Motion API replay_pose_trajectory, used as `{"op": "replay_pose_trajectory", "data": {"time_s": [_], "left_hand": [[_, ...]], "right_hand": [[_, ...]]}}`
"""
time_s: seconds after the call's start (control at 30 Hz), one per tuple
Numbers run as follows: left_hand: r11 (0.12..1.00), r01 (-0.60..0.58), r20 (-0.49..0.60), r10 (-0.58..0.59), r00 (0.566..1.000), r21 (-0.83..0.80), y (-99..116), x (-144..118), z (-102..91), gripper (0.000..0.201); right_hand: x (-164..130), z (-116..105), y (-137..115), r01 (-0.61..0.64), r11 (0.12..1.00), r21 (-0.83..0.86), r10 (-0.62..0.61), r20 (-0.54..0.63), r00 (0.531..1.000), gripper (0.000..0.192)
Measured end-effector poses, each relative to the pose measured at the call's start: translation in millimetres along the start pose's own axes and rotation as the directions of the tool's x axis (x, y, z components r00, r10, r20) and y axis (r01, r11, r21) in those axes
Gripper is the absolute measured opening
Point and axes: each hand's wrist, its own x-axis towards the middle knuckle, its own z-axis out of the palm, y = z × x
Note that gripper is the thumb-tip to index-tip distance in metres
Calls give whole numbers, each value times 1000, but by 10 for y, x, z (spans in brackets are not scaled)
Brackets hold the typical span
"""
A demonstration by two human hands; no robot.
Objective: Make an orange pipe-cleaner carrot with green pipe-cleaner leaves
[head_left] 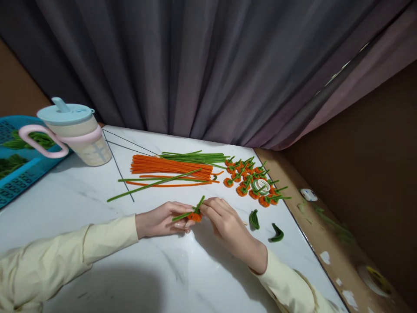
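Between the fingertips of my left hand (166,219) is a small orange pipe-cleaner pumpkin (194,216), with green pipe-cleaner ends sticking out of its top. From the other side, my right hand (224,219) pinches at the pumpkin's green top; its fingertips are partly hidden. Both hands are just above the white marbled table (130,265). Beyond them lie a bundle of orange pipe cleaners (169,166), a bundle of green pipe cleaners (195,156) and a loose green pipe cleaner (153,186). Several finished-looking pumpkins (243,189) with green stems cluster at the right.
A white ring-shaped roll (261,186) sits among the pumpkins. Two dark green curled pieces (254,219) lie right of my right hand. A lidded cup (93,148) with a pink handle stands at the left, beside a blue basket (29,167). Grey curtains (182,65) hang behind.
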Motion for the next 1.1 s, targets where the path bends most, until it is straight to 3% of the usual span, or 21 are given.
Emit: {"op": "replay_pose_trajectory", "data": {"time_s": [0.2, 0.37, 0.47, 0.57, 0.67, 0.8, 0.97, 1.1], "left_hand": [[995, -56, -16, 57, 998, 80, -6, -6, 7, 12], [990, -51, -50, 58, 997, 133, -48, 10, 19, 12], [985, -49, -60, 59, 996, 163, -64, 4, 29, 11], [976, -88, -60, 102, 993, 200, -40, -14, 38, 14], [955, -137, -60, 158, 986, 264, 2, -35, 46, 29], [893, -174, -25, 202, 979, 414, 18, -61, 75, 36], [801, -182, 20, 208, 978, 570, -16, -112, 173, 36], [733, -247, 56, 275, 960, 634, -16, -148, 229, 29]], "right_hand": [[-1, -29, -12, 48, 998, -34, -46, 36, 998, 29], [27, -75, -92, 215, 960, -178, -190, 146, 971, 28], [35, -99, -77, 259, 953, -157, -228, 192, 954, 31], [26, -156, 12, 142, 990, -27, -139, 75, 987, 34], [12, -212, 91, -10, 988, 156, 11, -2, 1000, 30], [0, -200, 73, -112, 947, 300, 91, 84, 992, 18], [-16, -157, -10, -123, 966, 227, 95, 132, 987, 18], [-19, -190, -40, -205, 949, 241, 148, 235, 961, 16]]}}
